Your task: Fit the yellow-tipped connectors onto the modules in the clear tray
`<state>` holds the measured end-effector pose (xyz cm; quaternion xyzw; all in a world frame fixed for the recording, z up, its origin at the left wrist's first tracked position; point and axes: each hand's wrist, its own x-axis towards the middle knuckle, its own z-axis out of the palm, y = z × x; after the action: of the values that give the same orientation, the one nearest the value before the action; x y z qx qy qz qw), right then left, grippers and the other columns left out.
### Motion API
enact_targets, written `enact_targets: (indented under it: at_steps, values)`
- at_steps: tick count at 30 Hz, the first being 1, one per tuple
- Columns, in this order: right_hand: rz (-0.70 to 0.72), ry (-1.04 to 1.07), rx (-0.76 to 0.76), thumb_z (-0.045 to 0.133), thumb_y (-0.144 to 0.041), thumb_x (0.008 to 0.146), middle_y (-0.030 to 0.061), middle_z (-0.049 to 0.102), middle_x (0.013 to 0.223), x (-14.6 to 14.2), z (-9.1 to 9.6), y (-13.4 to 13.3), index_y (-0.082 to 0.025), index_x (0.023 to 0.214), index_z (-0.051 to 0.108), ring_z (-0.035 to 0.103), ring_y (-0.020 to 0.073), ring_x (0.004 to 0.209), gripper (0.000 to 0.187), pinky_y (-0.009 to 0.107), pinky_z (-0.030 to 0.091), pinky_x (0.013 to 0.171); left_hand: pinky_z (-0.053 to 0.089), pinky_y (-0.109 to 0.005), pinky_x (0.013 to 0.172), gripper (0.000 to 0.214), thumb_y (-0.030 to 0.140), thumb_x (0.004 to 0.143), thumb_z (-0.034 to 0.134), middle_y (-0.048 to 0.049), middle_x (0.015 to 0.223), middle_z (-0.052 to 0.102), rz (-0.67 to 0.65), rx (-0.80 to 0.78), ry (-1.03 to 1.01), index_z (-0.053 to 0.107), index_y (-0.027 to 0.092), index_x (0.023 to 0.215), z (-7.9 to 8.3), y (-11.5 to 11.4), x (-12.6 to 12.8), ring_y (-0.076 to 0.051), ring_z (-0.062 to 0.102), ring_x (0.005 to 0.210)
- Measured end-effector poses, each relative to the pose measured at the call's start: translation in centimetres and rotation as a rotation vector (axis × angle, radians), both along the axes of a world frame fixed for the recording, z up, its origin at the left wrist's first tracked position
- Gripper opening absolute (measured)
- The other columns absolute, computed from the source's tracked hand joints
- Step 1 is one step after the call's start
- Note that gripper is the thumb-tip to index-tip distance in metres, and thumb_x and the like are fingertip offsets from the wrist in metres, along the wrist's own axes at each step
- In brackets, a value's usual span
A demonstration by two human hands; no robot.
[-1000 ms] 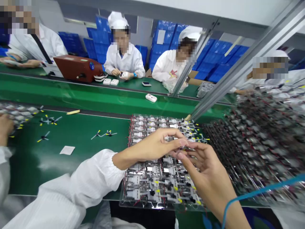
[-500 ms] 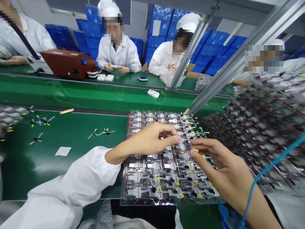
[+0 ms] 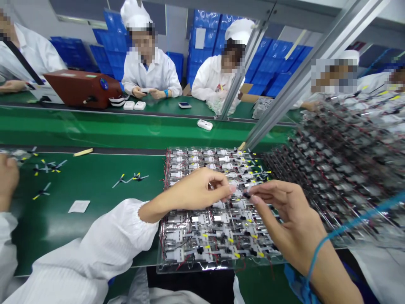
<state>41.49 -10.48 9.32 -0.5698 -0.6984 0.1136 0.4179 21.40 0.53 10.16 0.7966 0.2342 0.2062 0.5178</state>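
Your left hand [image 3: 193, 192] above clear plastic tray [image 3: 160, 264] of wired modules; fingers curled, fingertips [image 3: 232, 188] close together, grip on anything cannot tell. Your right hand [image 3: 289, 215] opposite, thumb and forefinger slightly parted around small black part [image 3: 246, 195]; contact unclear. Part sits just beyond left fingertips, between both hands, over tray's middle rows. Judged step: handling small parts on tray modules. Next move calls for secure pinch, careful alignment. Blurred stacked trays [image 3: 335, 181] just past right fingers.

tray of wired boards [image 3: 202, 267] on conveyor belt [image 3: 88, 181] | left of tray: small three-armed parts [image 3: 126, 180], paper card [image 3: 79, 206] | right: stacked trays [image 3: 335, 177] | far behind: plastic crates [image 3: 205, 25]
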Motion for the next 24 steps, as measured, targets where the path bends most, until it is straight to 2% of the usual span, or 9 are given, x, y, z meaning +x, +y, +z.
enact_targets:
  at_steps: [2, 6, 9, 12, 15, 17, 21, 24]
  values:
    - [0.035, -0.011, -0.052, 0.057, -0.035, 0.1, 0.0053, 0.064, 0.105, -0.1, 0.0, -0.2, -0.025, 0.115, 0.051, 0.069, 0.0189, 0.092, 0.019, 0.028, 0.06, 0.081, 0.04, -0.024, 0.059, 0.035, 0.038, 0.096, 0.052, -0.0003, 0.069, 0.065, 0.025, 0.01, 0.009, 0.065, 0.015, 0.072, 0.0, -0.1, 0.1, -0.012, 0.056, 0.063]
    - [0.071, -0.032, -0.121, 0.061, -0.042, 0.099, 0.0029, 0.067, 0.097, -0.4, 0.2, -0.2, -0.025, 0.117, 0.057, 0.069, 0.0183, 0.079, 0.025, 0.027, 0.06, 0.072, 0.039, -0.024, 0.058, 0.035, 0.039, 0.097, 0.051, -0.0006, 0.071, 0.067, 0.089, 0.029, -0.025, 0.066, 0.016, 0.075, 0.6, -0.6, 0.1, -0.012, 0.057, 0.064]
    - [0.087, -0.056, -0.095, 0.056, -0.038, 0.102, 0.0021, 0.069, 0.101, -0.4, 0.7, 0.0, -0.028, 0.118, 0.061, 0.069, 0.0195, 0.088, 0.019, 0.028, 0.058, 0.077, 0.039, -0.024, 0.06, 0.038, 0.041, 0.1, 0.047, -0.0003, 0.073, 0.067, 0.009, 0.106, -0.012, 0.067, 0.016, 0.079, 0.9, -0.7, -0.1, -0.013, 0.058, 0.067]
    - [0.077, -0.119, -0.055, 0.053, -0.035, 0.103, 0.0013, 0.07, 0.102, 0.2, 1.0, 0.3, -0.027, 0.108, 0.066, 0.069, 0.0192, 0.09, 0.015, 0.027, 0.056, 0.077, 0.043, -0.026, 0.071, 0.036, 0.038, 0.104, 0.042, -0.0024, 0.082, 0.067, -0.1, 0.353, 0.082, 0.068, 0.016, 0.091, 0.0, -0.3, 0.0, -0.015, 0.06, 0.077]
    - [0.005, -0.214, -0.027, 0.052, -0.035, 0.101, 0.0017, 0.07, 0.098, 1.4, 0.5, 0.4, -0.025, 0.103, 0.066, 0.069, 0.0193, 0.085, 0.017, 0.027, 0.055, 0.072, 0.043, -0.031, 0.083, 0.021, 0.021, 0.101, 0.047, -0.0071, 0.1, 0.064, -0.205, 0.69, 0.268, 0.067, 0.016, 0.104, -1.5, 0.4, 0.1, -0.021, 0.057, 0.094]
    - [-0.007, -0.243, -0.059, 0.05, -0.035, 0.1, 0.0016, 0.07, 0.096, 2.0, -0.2, 0.4, -0.025, 0.101, 0.067, 0.069, 0.0189, 0.081, 0.019, 0.026, 0.055, 0.068, 0.042, -0.03, 0.084, 0.02, 0.011, 0.095, 0.052, -0.0078, 0.108, 0.06, -0.263, 0.823, 0.365, 0.066, 0.018, 0.108, -2.5, 0.6, 0.3, -0.022, 0.053, 0.101]
    - [0.0, -0.21, -0.168, 0.052, -0.037, 0.096, 0.0, 0.07, 0.088, 1.8, -1.3, 0.4, -0.025, 0.093, 0.067, 0.068, 0.0177, 0.069, 0.019, 0.027, 0.052, 0.06, 0.043, -0.032, 0.081, 0.026, 0.009, 0.09, 0.057, -0.0074, 0.103, 0.057, -0.314, 0.907, 0.461, 0.066, 0.022, 0.11, -3.3, 0.3, 0.7, -0.024, 0.051, 0.099]
    - [-0.006, -0.184, -0.229, 0.052, -0.038, 0.093, -0.0004, 0.07, 0.084, 1.1, -1.5, 0.6, -0.026, 0.087, 0.066, 0.068, 0.0187, 0.07, 0.02, 0.027, 0.048, 0.055, 0.043, -0.034, 0.082, 0.023, 0.014, 0.091, 0.057, -0.0084, 0.103, 0.056, -0.308, 0.918, 0.477, 0.064, 0.021, 0.112, -3.3, 0.0, 0.9, -0.026, 0.05, 0.099]
